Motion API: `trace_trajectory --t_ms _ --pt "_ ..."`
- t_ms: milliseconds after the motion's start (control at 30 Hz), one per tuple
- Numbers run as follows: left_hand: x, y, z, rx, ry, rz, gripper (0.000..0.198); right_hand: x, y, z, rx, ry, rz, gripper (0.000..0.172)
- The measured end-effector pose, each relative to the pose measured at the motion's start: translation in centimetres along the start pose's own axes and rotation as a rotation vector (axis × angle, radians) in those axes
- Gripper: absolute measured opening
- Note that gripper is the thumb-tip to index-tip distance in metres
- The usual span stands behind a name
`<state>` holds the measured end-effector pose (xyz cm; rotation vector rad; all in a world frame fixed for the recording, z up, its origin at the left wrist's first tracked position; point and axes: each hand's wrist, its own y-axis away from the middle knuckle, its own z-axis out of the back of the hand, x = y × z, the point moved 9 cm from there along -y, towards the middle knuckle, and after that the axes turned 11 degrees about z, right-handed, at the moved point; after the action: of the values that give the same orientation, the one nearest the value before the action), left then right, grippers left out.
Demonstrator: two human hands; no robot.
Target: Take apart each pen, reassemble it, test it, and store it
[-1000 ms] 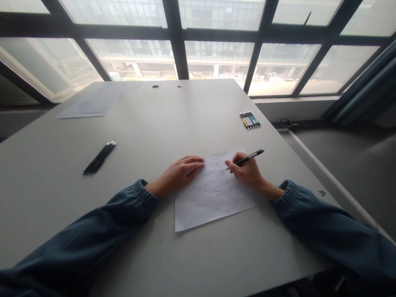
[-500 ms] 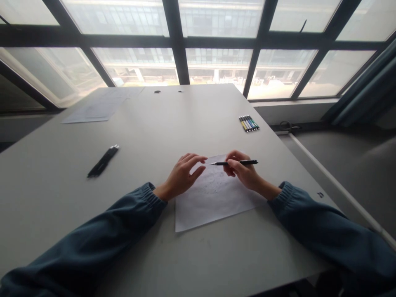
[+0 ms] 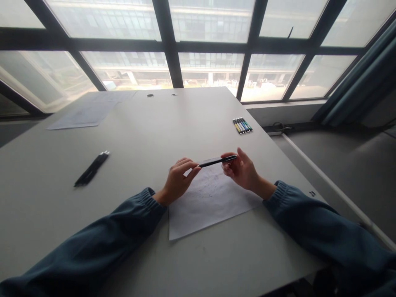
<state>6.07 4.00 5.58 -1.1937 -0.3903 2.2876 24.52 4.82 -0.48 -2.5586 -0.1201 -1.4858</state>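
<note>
A black pen [image 3: 213, 162] is held slightly tilted above a white sheet of paper [image 3: 204, 218] that carries scribbled marks. My left hand [image 3: 181, 179] pinches the pen's left end between thumb and fingertips. Around the pen's right end, my right hand [image 3: 246, 173] has its thumb raised away and its fingers loosely curled. Those fingers touch or nearly touch the pen from behind, but the thumb does not close on it.
Two or more dark pens [image 3: 92, 169] lie together on the left of the white table [image 3: 139, 247]. A row of several colour-banded pens [image 3: 242, 126] lies near the right edge. More paper sheets [image 3: 83, 111] lie at the far left, by the windows.
My left hand has closed on the pen's left end, having been apart from it. My right hand has loosened its grip, with the thumb lifted. The view has shifted slightly.
</note>
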Motion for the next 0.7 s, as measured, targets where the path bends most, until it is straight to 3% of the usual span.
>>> trace_trajectory --t_ms 233,500,700 --pt "1.3 -0.1 0.4 -0.028 0.035 0.057 0.021 -0.2 -0.2 1.2 -0.110 -0.020 -0.022 0.044" --pt "1.9 -0.2 0.7 -0.044 0.062 0.094 0.022 -0.3 -0.2 1.5 -0.111 0.017 0.012 0.042" --pt "2.6 -0.5 1.9 -0.135 0.067 0.166 0.024 1.8 -0.6 2.8 -0.216 0.165 0.242 0.031"
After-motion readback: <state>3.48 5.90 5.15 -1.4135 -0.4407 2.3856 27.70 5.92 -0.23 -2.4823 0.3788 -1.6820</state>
